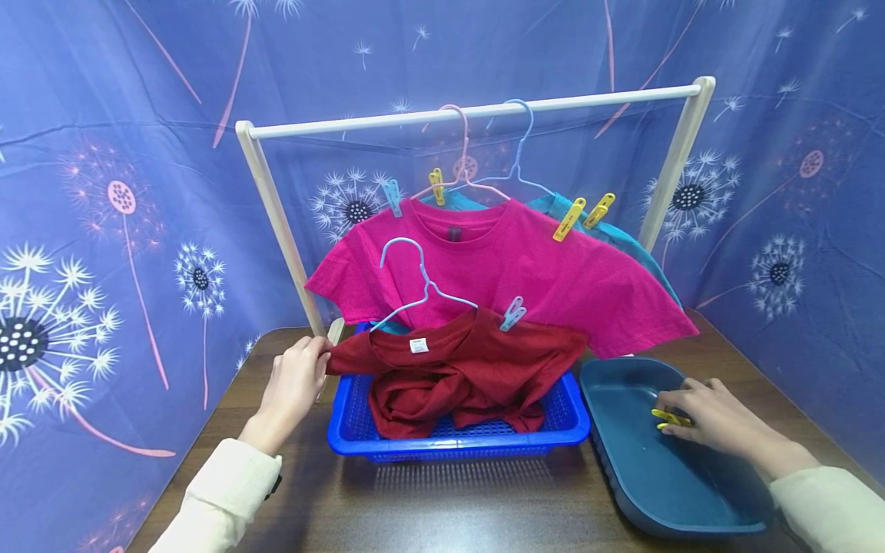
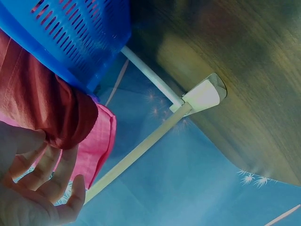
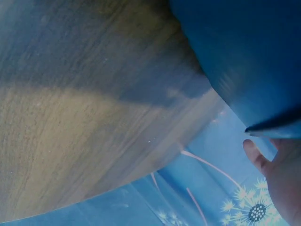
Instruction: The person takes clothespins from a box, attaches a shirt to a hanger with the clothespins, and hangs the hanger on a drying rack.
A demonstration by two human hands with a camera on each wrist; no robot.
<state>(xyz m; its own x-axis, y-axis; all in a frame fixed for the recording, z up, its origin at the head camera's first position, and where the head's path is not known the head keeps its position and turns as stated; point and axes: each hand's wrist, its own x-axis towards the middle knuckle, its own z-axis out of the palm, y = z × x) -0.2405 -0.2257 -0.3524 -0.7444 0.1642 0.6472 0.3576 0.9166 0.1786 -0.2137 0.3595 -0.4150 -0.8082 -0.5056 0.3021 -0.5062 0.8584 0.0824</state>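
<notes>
A dark red T-shirt [image 1: 477, 353] on a light blue wire hanger [image 1: 426, 286] lies over the blue basket [image 1: 456, 445], its lower part bunched inside. One light blue clothespin [image 1: 513, 313] is clipped at its shoulder on the right. My left hand [image 1: 296, 382] pinches the end of the shirt's left-side sleeve [image 2: 70, 117] between thumb and fingers. Over at the right, my right hand [image 1: 715, 415] is inside the dark blue tray [image 1: 643, 476], holding a yellow clothespin [image 1: 671, 418] between thumb and fingers. In the right wrist view the tray wall hides most of that hand.
Behind the basket stands a rack with a white rail [image 1: 387, 121]. A pink T-shirt [image 1: 498, 261] and a teal shirt [image 1: 629, 240] hang there on wire hangers, with yellow and light blue clothespins on their shoulders. Patterned blue cloth [image 1: 104, 92] surrounds the wooden table [image 1: 387, 507].
</notes>
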